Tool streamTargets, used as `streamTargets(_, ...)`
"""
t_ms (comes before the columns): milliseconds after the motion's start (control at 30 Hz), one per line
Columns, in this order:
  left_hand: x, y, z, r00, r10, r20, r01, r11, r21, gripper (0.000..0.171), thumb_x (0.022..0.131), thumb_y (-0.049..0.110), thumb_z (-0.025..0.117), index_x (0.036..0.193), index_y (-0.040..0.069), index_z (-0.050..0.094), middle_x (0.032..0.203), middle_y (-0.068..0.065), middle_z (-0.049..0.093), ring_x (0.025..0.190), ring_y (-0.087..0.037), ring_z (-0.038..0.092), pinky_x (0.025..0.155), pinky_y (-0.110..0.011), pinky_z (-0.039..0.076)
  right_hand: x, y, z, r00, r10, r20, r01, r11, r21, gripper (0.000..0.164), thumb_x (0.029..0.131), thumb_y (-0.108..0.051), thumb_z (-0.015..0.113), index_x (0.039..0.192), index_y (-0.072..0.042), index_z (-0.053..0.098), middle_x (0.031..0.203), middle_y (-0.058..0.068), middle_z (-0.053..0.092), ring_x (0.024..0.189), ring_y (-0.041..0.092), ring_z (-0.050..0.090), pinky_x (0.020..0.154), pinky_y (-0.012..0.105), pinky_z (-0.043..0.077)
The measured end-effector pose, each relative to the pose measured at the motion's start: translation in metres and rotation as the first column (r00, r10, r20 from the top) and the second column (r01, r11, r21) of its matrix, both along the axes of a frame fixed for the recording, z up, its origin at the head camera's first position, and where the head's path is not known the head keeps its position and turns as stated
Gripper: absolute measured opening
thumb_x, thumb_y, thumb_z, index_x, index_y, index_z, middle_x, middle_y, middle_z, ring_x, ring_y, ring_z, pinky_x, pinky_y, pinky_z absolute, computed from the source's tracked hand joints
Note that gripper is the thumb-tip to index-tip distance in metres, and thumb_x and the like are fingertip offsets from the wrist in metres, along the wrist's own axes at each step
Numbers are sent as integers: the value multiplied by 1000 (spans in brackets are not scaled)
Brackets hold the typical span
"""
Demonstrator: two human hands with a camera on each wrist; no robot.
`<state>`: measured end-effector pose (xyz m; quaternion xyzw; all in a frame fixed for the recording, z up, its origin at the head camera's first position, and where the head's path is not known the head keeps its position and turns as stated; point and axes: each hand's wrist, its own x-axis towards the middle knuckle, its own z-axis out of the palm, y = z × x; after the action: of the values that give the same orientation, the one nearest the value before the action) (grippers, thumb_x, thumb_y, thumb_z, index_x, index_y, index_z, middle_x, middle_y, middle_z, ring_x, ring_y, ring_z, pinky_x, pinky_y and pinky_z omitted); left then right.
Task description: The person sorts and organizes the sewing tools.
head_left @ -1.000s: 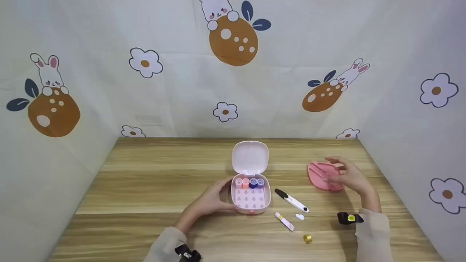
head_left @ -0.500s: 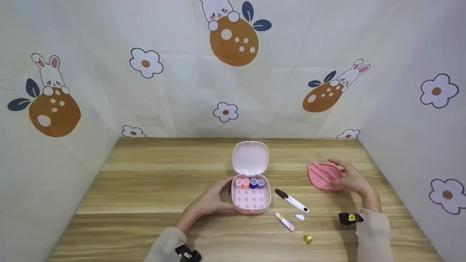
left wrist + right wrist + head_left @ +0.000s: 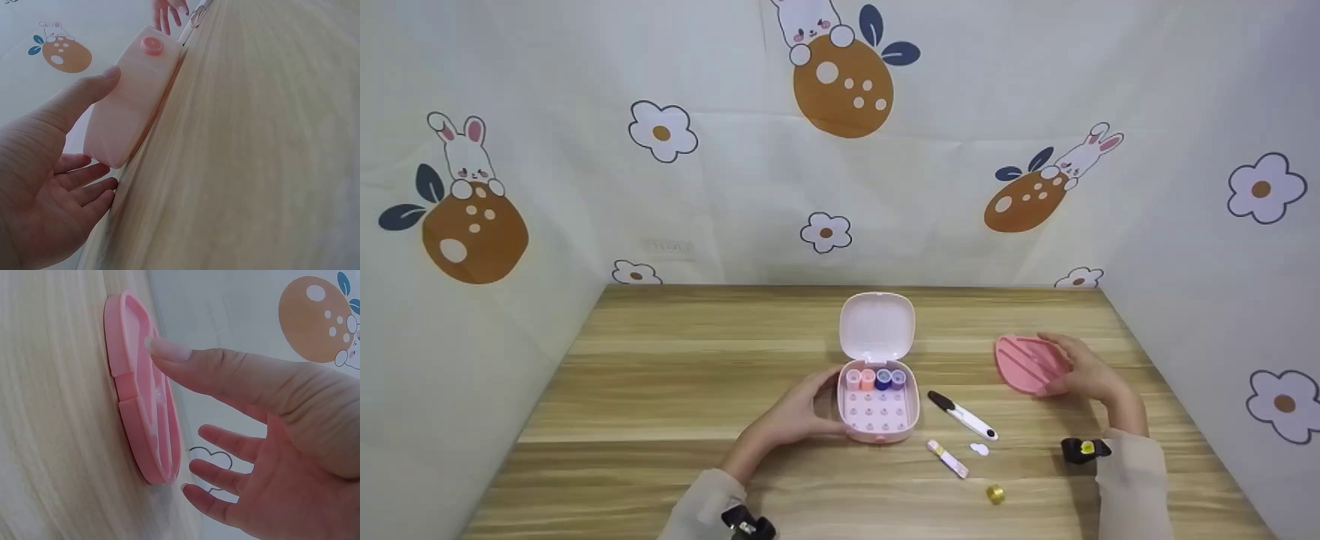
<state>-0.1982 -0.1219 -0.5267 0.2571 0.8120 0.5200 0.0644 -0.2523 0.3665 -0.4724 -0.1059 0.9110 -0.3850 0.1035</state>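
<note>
A pink sewing box [image 3: 913,405] stands with its lid [image 3: 877,326] up and several thread spools [image 3: 875,379] in its back row, over rows of small pegs. My left hand [image 3: 791,412] holds the box at its left side, thumb on the front face and fingers round toward the back, as the left wrist view shows. On the right lies a pink slotted tray [image 3: 1024,367], flat on the table. My right hand [image 3: 1091,371] spans its right end, fingers spread; in the right wrist view the thumb [image 3: 174,354] overlaps the tray [image 3: 135,422].
Between box and tray lie a white tool with a black end [image 3: 962,415], a narrow patterned strip [image 3: 947,459], a small white cloud-shaped piece [image 3: 979,449] and a gold thimble [image 3: 995,493]. A patterned cloth [image 3: 735,187] encloses the wooden table [image 3: 682,360] at back and sides.
My right hand has shifted slightly right and nearer, from over the tray to its right end, uncovering more of the slots. The left hand and the box stay put.
</note>
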Motion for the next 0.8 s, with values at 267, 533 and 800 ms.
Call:
streamTargets(267, -1, 0, 0, 1000, -10, -2, 10, 1000, 1, 98, 76, 21, 95, 157, -2, 44, 159, -22, 49, 149, -38, 44, 128, -52, 31, -5, 0, -2, 999, 11, 43, -13, 999, 36, 109, 71, -2, 93, 160, 6, 29, 161, 45, 17, 146, 66, 18, 119, 80, 20)
streamTargets(533, 1, 1, 2, 1000, -4, 18, 4, 1000, -1, 98, 77, 21, 95, 158, 0, 44, 160, -20, 49, 149, -36, 45, 128, -54, 31, -10, 0, -4, 997, 53, 48, -56, 997, 57, 113, 71, -1, 93, 160, 10, 25, 161, 45, 17, 146, 66, 17, 119, 80, 16)
streamTargets(800, 3, 1, 2, 1000, 13, 26, -13, 1000, -12, 100, 76, 23, 95, 159, 2, 43, 160, -19, 48, 149, -38, 44, 128, -57, 30, -13, 0, -1, 995, 45, 87, -59, 985, 164, 117, 71, -5, 93, 161, 10, 19, 160, 46, 12, 143, 69, 18, 116, 83, 22)
